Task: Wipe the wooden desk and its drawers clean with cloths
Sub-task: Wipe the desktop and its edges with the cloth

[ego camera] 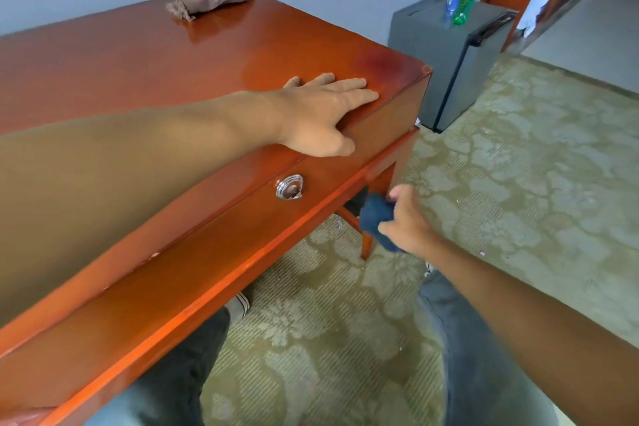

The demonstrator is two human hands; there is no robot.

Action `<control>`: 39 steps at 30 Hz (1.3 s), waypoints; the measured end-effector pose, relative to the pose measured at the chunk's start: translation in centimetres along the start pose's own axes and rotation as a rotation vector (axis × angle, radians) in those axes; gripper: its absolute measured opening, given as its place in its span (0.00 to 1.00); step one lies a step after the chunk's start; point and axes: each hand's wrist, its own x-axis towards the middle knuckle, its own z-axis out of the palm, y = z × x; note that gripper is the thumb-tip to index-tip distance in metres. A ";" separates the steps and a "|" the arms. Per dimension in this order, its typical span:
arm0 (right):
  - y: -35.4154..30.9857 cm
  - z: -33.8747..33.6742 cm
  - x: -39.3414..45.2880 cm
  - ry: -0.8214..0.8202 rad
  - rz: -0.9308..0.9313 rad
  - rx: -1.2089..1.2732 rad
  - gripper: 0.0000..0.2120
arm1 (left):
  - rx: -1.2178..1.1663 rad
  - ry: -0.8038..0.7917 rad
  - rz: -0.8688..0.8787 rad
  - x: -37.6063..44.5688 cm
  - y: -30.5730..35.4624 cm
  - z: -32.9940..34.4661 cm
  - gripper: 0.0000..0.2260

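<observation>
Left hand (323, 112) laid flat on desk (138, 55), fingers straight, nothing held. Blue cloth (375, 221) gripped in right hand (406, 223), pressed against desk leg (383, 180) below left hand. Drawer knob (289, 186) between hands.

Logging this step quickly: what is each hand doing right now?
Left hand: open, flat on the desk top near its corner.
Right hand: closed round a blue cloth, by the desk leg.
</observation>
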 end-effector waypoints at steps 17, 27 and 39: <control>10.7 11.6 10.3 -0.279 -0.736 -1.713 0.29 | 0.069 0.153 -0.147 4.2 2.3 2.2 0.40; 20.7 10.6 8.8 -0.369 -0.478 -1.396 0.10 | 0.061 0.153 -0.143 4.0 2.7 2.1 0.39; -2.4 -10.0 1.6 0.740 0.036 0.107 0.16 | -0.156 0.257 -0.120 2.5 2.4 1.5 0.29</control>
